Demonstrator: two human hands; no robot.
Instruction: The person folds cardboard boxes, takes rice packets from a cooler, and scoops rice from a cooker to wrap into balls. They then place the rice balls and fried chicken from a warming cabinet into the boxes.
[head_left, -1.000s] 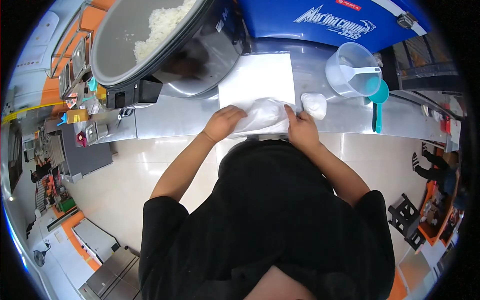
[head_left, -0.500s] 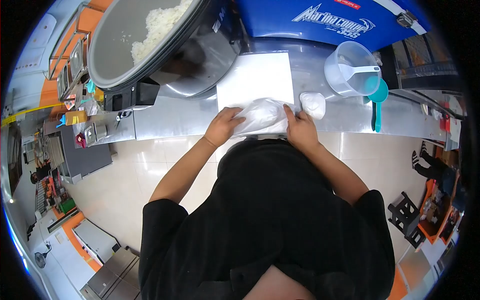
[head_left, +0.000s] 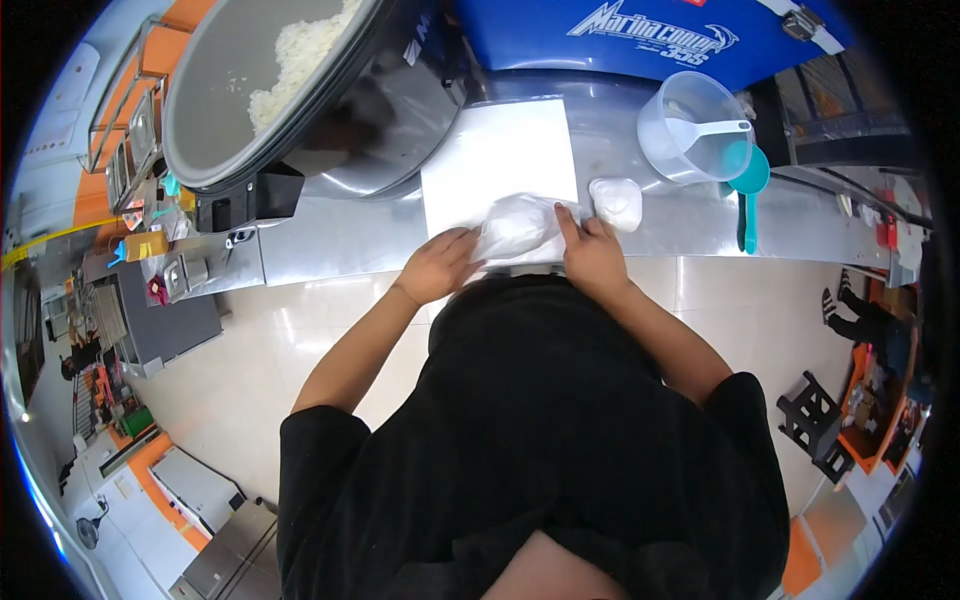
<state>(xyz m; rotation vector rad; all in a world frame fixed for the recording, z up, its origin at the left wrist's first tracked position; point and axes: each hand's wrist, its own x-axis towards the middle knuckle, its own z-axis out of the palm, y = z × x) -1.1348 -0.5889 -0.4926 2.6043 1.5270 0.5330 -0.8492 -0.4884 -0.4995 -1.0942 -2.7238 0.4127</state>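
A white, thin, crinkled plastic bag [head_left: 515, 228] with a rounded bulge lies at the counter's front edge, over the lower part of a stack of white sheets [head_left: 500, 150]. My left hand [head_left: 438, 266] grips the bag's left edge, fingers closed and partly hidden. On the opposite side, my right hand [head_left: 594, 258] pinches the bag's right edge, its index finger stretched along the top. What fills the bag cannot be made out. Just right of it sits a small rounded white bundle [head_left: 615, 204], close to my right fingers.
A large cooker with a grey inner pot [head_left: 215, 100] holds white rice [head_left: 300, 65] at upper left. A blue cooler box [head_left: 540, 40] stands behind. To the right are a clear tub [head_left: 680, 150] with a white-handled scoop and a teal ladle [head_left: 750, 180]. A person's legs [head_left: 860, 325] show far right.
My left hand has turned slightly, its fingers now closer together at the bag's left edge. The bag looks more gathered. The whole view has shifted a little.
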